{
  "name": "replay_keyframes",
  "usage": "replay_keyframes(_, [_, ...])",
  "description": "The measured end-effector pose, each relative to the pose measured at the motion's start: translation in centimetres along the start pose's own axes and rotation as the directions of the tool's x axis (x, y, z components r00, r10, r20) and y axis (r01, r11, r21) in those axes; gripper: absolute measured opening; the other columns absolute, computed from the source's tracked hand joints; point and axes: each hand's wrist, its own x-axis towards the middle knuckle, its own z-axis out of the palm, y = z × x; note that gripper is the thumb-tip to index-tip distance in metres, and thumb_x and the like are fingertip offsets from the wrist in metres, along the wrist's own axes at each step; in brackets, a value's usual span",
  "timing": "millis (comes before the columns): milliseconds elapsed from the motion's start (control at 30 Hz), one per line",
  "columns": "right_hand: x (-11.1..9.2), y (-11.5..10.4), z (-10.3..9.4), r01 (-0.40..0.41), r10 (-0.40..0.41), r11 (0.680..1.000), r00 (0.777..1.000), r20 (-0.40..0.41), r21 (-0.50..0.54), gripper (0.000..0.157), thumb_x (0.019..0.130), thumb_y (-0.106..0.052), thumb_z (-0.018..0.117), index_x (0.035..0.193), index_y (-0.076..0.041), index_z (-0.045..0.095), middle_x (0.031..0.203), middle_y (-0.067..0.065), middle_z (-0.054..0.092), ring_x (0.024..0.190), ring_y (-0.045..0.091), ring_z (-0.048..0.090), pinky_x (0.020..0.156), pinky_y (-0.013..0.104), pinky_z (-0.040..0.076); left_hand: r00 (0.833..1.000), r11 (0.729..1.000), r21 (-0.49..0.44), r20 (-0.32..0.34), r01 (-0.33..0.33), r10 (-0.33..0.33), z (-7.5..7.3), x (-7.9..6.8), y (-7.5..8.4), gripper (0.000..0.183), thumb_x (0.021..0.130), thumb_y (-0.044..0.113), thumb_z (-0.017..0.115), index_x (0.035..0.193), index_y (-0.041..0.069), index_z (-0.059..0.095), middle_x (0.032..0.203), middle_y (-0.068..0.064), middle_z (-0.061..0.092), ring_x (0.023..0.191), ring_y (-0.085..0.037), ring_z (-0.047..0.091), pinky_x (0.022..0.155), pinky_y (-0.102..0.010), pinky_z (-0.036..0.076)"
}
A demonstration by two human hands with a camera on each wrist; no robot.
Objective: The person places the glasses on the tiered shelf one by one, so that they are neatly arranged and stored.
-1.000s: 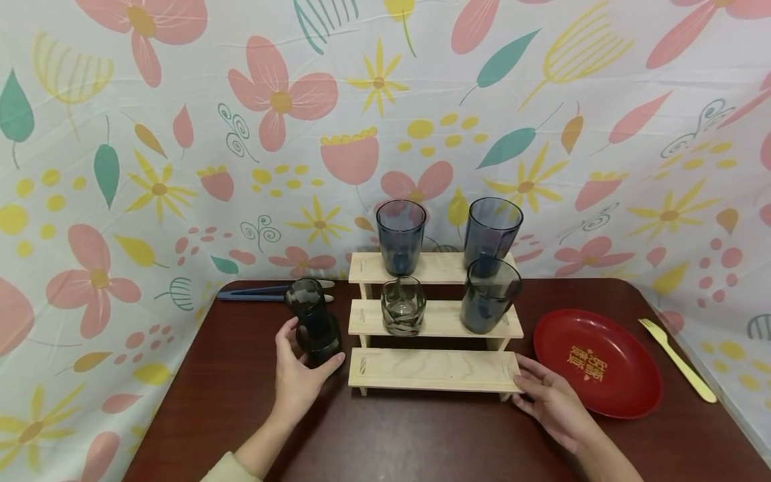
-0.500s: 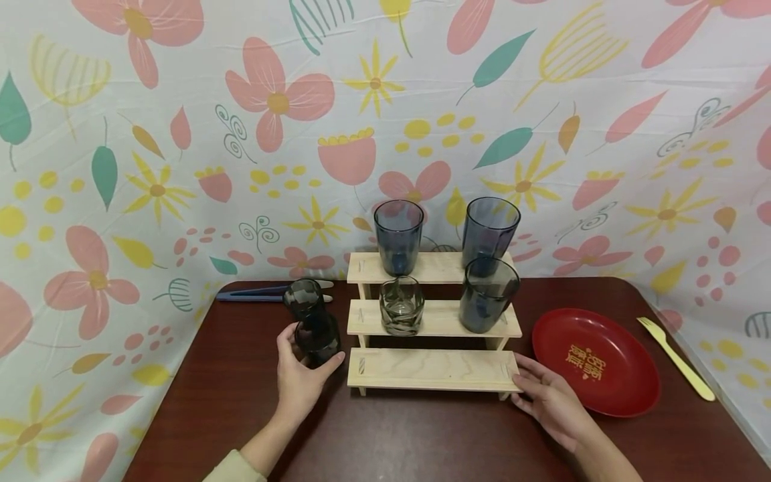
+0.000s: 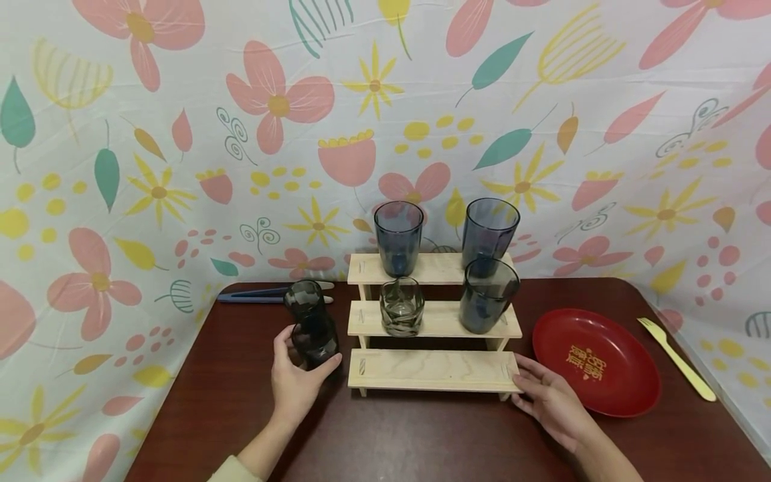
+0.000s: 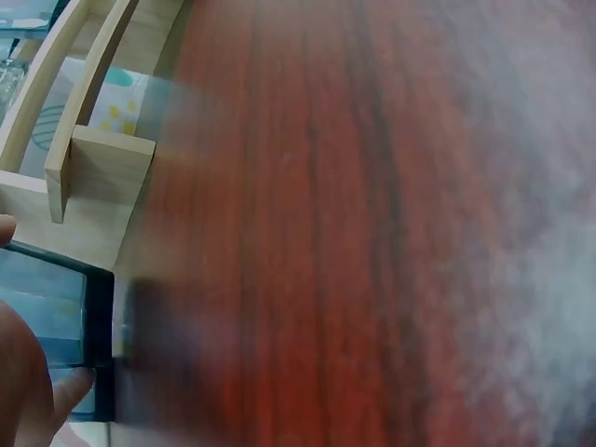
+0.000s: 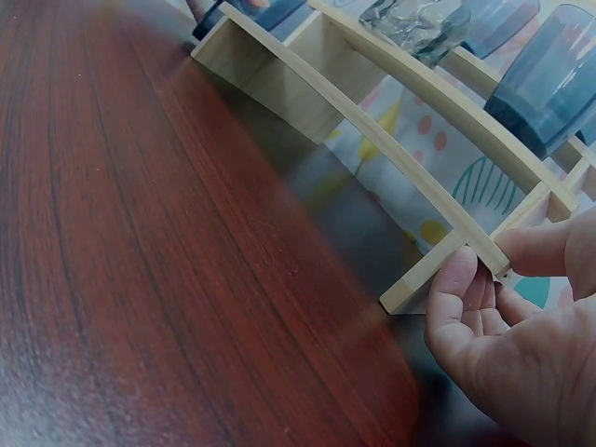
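My left hand (image 3: 296,380) curls its thumb and fingers round a dark smoky glass (image 3: 316,340) on the table, left of the rack. Another dark glass (image 3: 304,298) shows right behind that one, overlapping it in the head view. My right hand (image 3: 551,402) pinches the right end of the lowest shelf (image 3: 434,369) of a three-step pale wooden rack; the right wrist view shows thumb above and fingers below the shelf end (image 5: 480,250). Two bluish tumblers, left (image 3: 399,239) and right (image 3: 490,231), stand on the top step. On the middle step are a short faceted glass (image 3: 402,308) and a grey-blue tumbler (image 3: 488,298).
A red oval plate (image 3: 626,368) with gold lettering lies to the right of the rack, with a pale yellow fork (image 3: 677,358) beyond it. Blue-handled tongs (image 3: 249,295) lie at the back left. A flowered cloth (image 3: 271,167) hangs behind the table (image 3: 421,442).
My left hand and the glass it grips have shifted very slightly to the left. The right hand keeps its pinch on the shelf end, and the rack stays in place.
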Motion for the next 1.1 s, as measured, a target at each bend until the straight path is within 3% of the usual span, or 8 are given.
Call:
replay_keyframes(233, [0.1, 0.1, 0.0, -0.012, 0.012, 1.000, 1.000, -0.003, -0.003, 0.069, 0.110, -0.014, 0.052, 0.165, -0.002, 0.012, 0.131, 0.004, 0.056, 0.106, 0.016, 0.060, 0.089, 0.033, 0.054, 0.997, 0.998, -0.006, -0.035, -0.068, 0.068, -0.9, -0.1, 1.2, 0.096, 0.065, 0.020, 0.102, 0.145, 0.018, 0.049, 0.118, 0.000, 0.056, 0.103, -0.009, 0.058, 0.076, -0.024, 0.058])
replay_keyframes(467, [0.2, 0.2, -0.1, -0.018, 0.018, 1.000, 1.000, -0.003, 0.000, 0.069, 0.110, -0.014, 0.052, 0.165, -0.003, 0.011, 0.131, 0.004, 0.056, 0.107, 0.016, 0.060, 0.090, 0.034, 0.054, 0.988, 0.986, -0.063, -0.030, -0.153, 0.152, -1.8, -1.0, 5.7, 0.096, 0.063, -0.003, 0.099, 0.145, 0.005, 0.048, 0.121, -0.012, 0.058, 0.107, -0.015, 0.061, 0.076, -0.020, 0.058])
replay_keyframes(600, [0.2, 0.1, -0.1, -0.012, 0.012, 1.000, 1.000, -0.002, -0.001, 0.069, 0.110, -0.014, 0.052, 0.164, -0.002, 0.012, 0.130, 0.003, 0.056, 0.107, 0.016, 0.060, 0.090, 0.033, 0.054, 0.976, 0.970, -0.111, -0.008, -0.218, 0.218, -1.7, -1.3, 6.3, 0.099, 0.061, -0.002, 0.100, 0.146, 0.006, 0.049, 0.126, -0.011, 0.061, 0.107, -0.016, 0.064, 0.078, -0.019, 0.057])
replay_keyframes(833, [0.2, 0.1, -0.1, -0.005, 0.005, 1.000, 1.000, -0.006, -0.001, 0.069, 0.110, -0.013, 0.052, 0.164, -0.002, 0.012, 0.130, 0.003, 0.056, 0.107, 0.015, 0.061, 0.089, 0.033, 0.054, 0.942, 0.941, -0.107, 0.066, -0.322, 0.330, -0.4, -2.1, 7.0, 0.098, 0.061, 0.018, 0.104, 0.145, 0.016, 0.054, 0.128, 0.000, 0.067, 0.110, -0.020, 0.064, 0.094, -0.022, 0.048])
replay_keyframes(1100, [0.2, 0.2, -0.2, -0.010, 0.010, 1.000, 1.000, -0.007, -0.002, 0.069, 0.110, -0.014, 0.052, 0.164, -0.002, 0.012, 0.132, 0.004, 0.056, 0.107, 0.015, 0.061, 0.089, 0.033, 0.054, 0.919, 0.934, -0.096, 0.172, -0.344, 0.356, 2.8, -3.3, 8.2, 0.099, 0.061, 0.031, 0.103, 0.145, 0.022, 0.053, 0.131, 0.007, 0.062, 0.113, -0.017, 0.060, 0.095, -0.034, 0.050])
